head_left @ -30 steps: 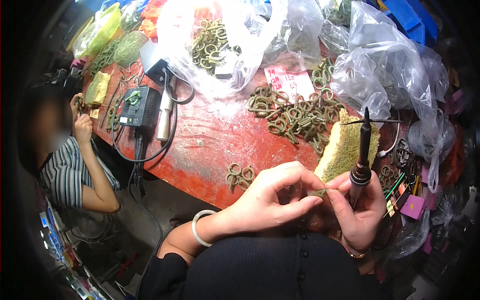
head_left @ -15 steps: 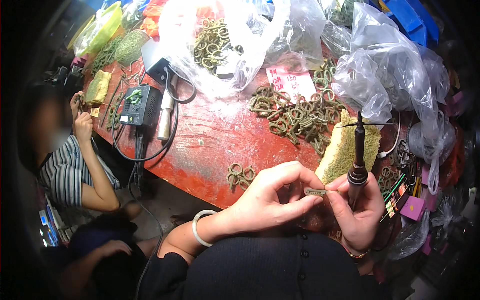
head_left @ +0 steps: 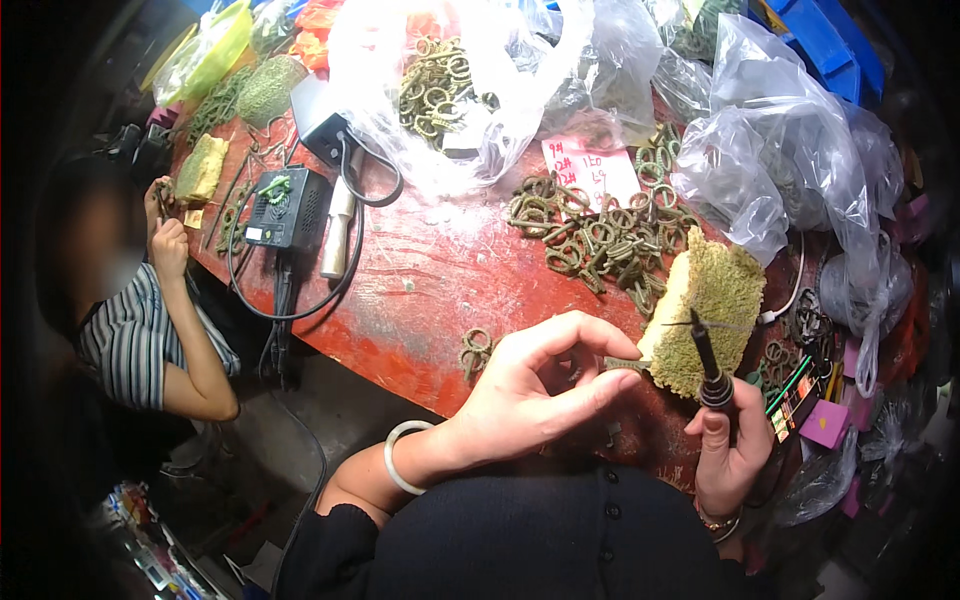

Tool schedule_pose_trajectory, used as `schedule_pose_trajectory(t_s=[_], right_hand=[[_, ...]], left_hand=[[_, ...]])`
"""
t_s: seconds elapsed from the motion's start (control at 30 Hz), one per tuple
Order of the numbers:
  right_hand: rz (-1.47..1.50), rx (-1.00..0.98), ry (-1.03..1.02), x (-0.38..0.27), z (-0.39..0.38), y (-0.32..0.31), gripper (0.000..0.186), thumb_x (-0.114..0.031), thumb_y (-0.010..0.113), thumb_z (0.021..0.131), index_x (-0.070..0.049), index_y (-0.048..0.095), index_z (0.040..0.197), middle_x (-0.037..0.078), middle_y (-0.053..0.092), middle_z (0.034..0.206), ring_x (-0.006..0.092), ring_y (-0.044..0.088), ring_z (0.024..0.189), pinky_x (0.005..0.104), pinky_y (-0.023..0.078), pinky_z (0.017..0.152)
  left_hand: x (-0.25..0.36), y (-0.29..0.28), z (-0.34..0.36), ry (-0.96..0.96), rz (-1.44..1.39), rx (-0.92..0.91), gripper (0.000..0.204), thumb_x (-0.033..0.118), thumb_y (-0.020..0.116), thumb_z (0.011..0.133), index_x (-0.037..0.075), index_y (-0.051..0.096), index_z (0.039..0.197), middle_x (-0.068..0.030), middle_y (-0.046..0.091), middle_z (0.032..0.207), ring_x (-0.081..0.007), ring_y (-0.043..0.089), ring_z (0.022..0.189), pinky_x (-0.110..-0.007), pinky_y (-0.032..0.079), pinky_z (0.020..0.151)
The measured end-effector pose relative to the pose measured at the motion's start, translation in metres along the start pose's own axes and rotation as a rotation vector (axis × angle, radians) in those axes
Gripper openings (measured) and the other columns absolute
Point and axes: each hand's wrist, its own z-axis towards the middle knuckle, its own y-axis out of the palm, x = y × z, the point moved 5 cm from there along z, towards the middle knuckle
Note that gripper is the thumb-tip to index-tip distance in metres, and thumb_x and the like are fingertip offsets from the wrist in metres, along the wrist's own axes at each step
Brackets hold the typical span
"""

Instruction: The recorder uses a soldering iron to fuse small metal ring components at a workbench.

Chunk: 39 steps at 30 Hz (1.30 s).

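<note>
My left hand [head_left: 535,385], with a pale bangle at its wrist, pinches a small dull-green ring [head_left: 630,365] between thumb and forefinger. Part of the ring is hidden by the fingers. In my right hand [head_left: 735,460] is a dark pen-shaped iron [head_left: 708,360], like a soldering iron, its thin tip pointing away from me. The tip lies over a worn yellow-green sponge [head_left: 725,275]; whether it touches I cannot tell. A few loose rings [head_left: 475,350] rest on the red table just left of my left hand.
Many green rings [head_left: 600,240] lie heaped beyond the sponge, beside a paper note [head_left: 610,175]. Clear plastic bags [head_left: 760,160] crowd the back. A black box [head_left: 287,210] with cables stands left. At far left sits a person in a striped shirt [head_left: 125,345].
My right hand has drawn back from the ring, and the iron has tipped lower, toward the sponge. My left hand keeps the ring. A hand and legs at lower left have gone from view.
</note>
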Motion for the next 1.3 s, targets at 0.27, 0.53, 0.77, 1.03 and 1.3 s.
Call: schedule_pose_trajectory(t_s=[0.27,0.53,0.77,1.03,1.3], right_hand=[[-0.229,0.019,-0.214,-0.004,-0.001,0.003,0.037,-0.033,0.059,0.096,0.003,0.057,0.1,0.004,0.055,0.073,0.012,0.054,0.062,0.0255,0.041,0.058],[-0.495,0.168,-0.087,-0.006,-0.006,-0.031,0.025,-0.015,0.066,0.09,0.004,0.058,0.104,0.016,0.058,0.082,0.0345,0.058,0.071,0.0406,0.045,0.063],[-0.643,0.082,-0.13,0.0,-0.001,-0.038,0.023,-0.011,0.068,0.087,0.004,0.057,0.102,0.017,0.059,0.082,0.0342,0.058,0.07,0.0395,0.045,0.062],[0.28,-0.086,0.137,-0.041,0.026,0.011,0.028,0.003,0.074,0.079,-0.003,0.056,0.099,-0.005,0.059,0.079,-0.0042,0.037,0.058,0.0136,0.028,0.052],[0.165,-0.185,-0.014,-0.045,0.035,0.022,0.025,0.002,0.075,0.079,-0.004,0.059,0.098,-0.006,0.06,0.072,-0.0043,0.038,0.053,0.0151,0.028,0.048]], left_hand=[[0.0,-0.003,-0.002,-0.011,-0.025,0.034,0.021,0.0,0.067,0.088,0.0,0.063,0.108,-0.0005,0.062,0.095,-0.0026,0.054,0.08,-0.019,0.043,0.07],[0.002,-0.003,-0.004,0.007,-0.036,0.03,0.02,0.001,0.066,0.088,0.002,0.062,0.108,0.0024,0.059,0.093,-0.0009,0.05,0.074,-0.018,0.041,0.065],[0.003,0.001,0.0,0.016,-0.055,-0.022,0.022,0.0,0.065,0.088,0.001,0.061,0.11,0.0032,0.056,0.091,-0.0007,0.047,0.073,-0.018,0.04,0.066],[0.012,0.004,0.0,0.033,-0.002,-0.024,0.021,0.001,0.066,0.087,0.001,0.062,0.107,0.0045,0.054,0.085,-0.0003,0.046,0.069,-0.018,0.038,0.062],[0.021,0.004,0.002,0.216,0.22,-0.041,0.02,0.004,0.071,0.081,0.004,0.066,0.101,0.0008,0.056,0.081,-0.005,0.051,0.066,-0.021,0.04,0.057]])
